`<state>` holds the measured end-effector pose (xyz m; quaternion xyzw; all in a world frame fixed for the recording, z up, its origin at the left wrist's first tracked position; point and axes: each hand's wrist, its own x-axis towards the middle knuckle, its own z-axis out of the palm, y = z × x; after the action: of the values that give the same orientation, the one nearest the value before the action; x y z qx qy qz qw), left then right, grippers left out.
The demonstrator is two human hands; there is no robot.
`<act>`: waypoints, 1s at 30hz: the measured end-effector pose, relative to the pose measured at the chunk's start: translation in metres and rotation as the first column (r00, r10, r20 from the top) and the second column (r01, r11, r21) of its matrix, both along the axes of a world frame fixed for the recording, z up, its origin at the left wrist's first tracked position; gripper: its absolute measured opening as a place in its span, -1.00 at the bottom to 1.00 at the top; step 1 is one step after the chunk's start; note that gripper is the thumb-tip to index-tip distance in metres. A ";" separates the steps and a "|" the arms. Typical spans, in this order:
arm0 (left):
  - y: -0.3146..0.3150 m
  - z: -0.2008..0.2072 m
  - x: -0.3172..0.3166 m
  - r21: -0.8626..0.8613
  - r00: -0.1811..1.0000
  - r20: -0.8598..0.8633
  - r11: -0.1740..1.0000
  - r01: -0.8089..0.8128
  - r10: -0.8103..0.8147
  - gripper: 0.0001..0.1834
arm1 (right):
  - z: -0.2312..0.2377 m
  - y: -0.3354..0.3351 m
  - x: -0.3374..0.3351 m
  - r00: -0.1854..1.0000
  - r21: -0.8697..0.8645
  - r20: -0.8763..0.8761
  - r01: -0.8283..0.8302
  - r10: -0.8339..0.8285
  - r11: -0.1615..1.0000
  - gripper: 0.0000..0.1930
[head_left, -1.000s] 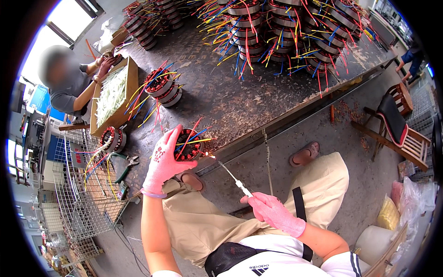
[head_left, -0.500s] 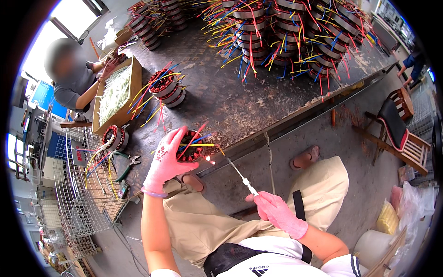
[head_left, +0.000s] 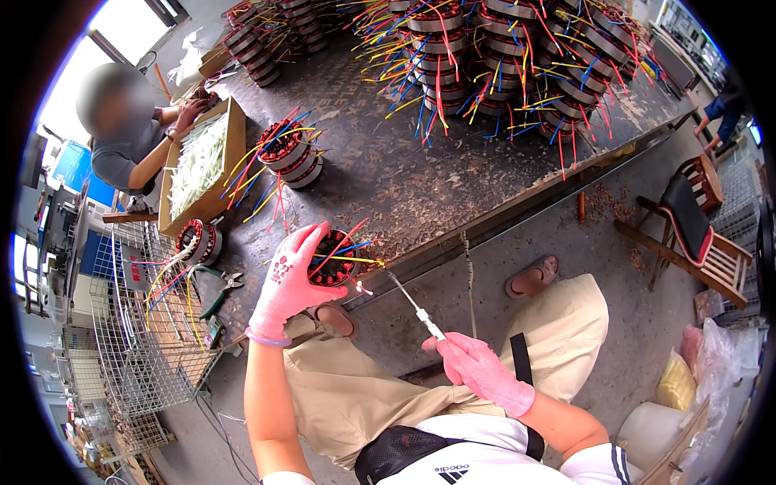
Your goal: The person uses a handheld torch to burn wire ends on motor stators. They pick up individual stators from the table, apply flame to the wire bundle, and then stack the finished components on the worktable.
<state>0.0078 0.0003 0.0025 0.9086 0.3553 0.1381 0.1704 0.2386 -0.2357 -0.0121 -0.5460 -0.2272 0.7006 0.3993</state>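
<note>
At the near edge of the workbench, my left hand (head_left: 284, 279) in a pink glove closes round a motor stator (head_left: 333, 267). Red windings show in its ring, and red, blue and yellow lead wires stick out to the right. My right hand (head_left: 487, 373), also gloved in pink, is closed on a slim tool (head_left: 428, 322) with a white handle and long thin metal shaft; its exact kind is unclear. The shaft's far end is right by the tip of the yellow lead; whether they touch I cannot tell.
Green-handled pliers (head_left: 220, 291) and another stator (head_left: 198, 241) lie left on the bench (head_left: 364, 153). Two stacked stators (head_left: 295, 166) stand behind. A wooden box (head_left: 237, 141) holds pale sleeves beside a co-worker (head_left: 133, 145). Tall stator stacks (head_left: 440, 61) fill the back. A chair (head_left: 687, 214) is at right.
The tool and my right hand have shifted slightly left and down. A bright spot near the red lead's end has faded. My left hand keeps its grip on the stator.
</note>
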 end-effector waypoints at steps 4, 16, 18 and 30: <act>0.000 0.000 0.000 -0.002 1.000 0.004 1.000 0.004 -0.004 0.07 | 0.001 0.002 0.001 0.998 0.013 0.048 -0.039 0.038 0.999 -0.65; 0.000 0.002 0.001 0.003 1.000 -0.010 1.000 0.005 -0.005 0.04 | 0.005 0.003 0.002 0.999 0.002 0.038 -0.037 0.037 0.999 -0.64; 0.000 0.001 0.001 0.003 1.000 -0.011 1.000 0.006 -0.006 0.04 | 0.005 0.003 0.001 0.998 -0.002 0.039 -0.041 0.041 0.999 -0.64; -0.001 0.002 0.002 -0.009 1.000 -0.010 1.000 -0.003 0.003 0.08 | 0.005 0.003 0.000 1.000 -0.016 -0.025 0.006 -0.007 1.000 -0.65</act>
<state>0.0097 -0.0009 0.0049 0.9081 0.3581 0.1322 0.1724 0.2384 -0.2331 -0.0068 -0.5410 -0.2146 0.7080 0.4001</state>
